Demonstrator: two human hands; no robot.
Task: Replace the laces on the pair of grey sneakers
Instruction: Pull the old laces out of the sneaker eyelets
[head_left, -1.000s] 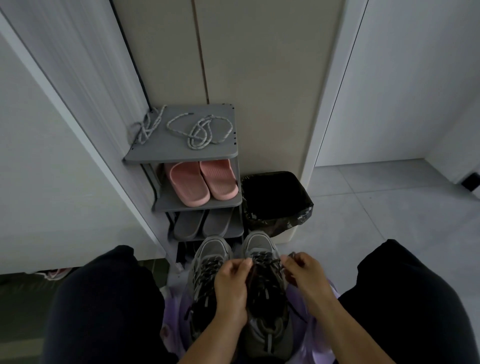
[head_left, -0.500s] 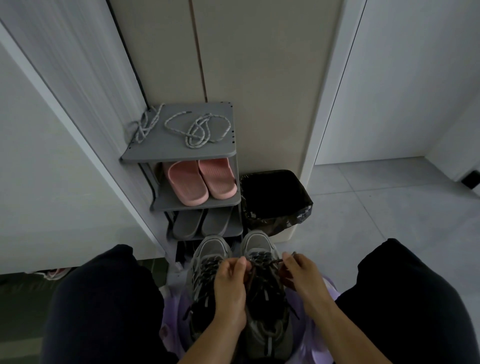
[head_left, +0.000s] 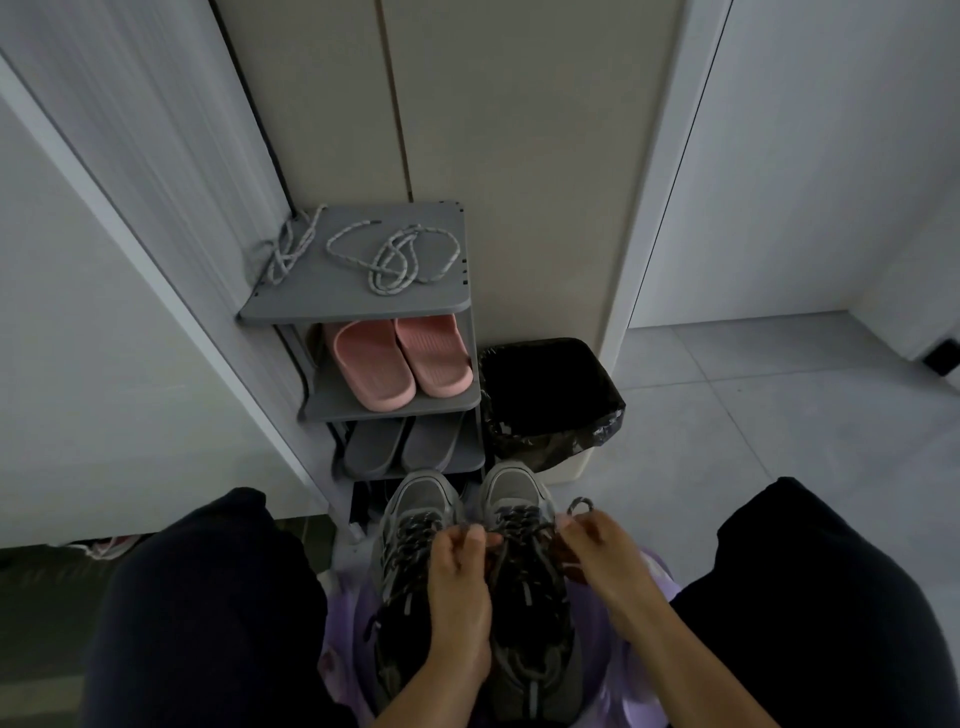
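While the person is sitting with both knees spread, the grey sneakers are standing side by side between them on something lilac, toes pointing toward the shoe rack. The left hand is reaching over the sneaker nearer the right knee, its fingers curled and pinching the dark lace at the upper crossings. The right hand is pinching the same lace at that shoe's outer edge, holding a small loop of it up just above the fingertips. The other sneaker is sitting fully laced beside the left wrist. Two pale speckled laces are lying loose on the rack's top shelf, with pink slippers and grey slippers resting on the shelves below. A bin lined with a black bag is standing just beside the rack.
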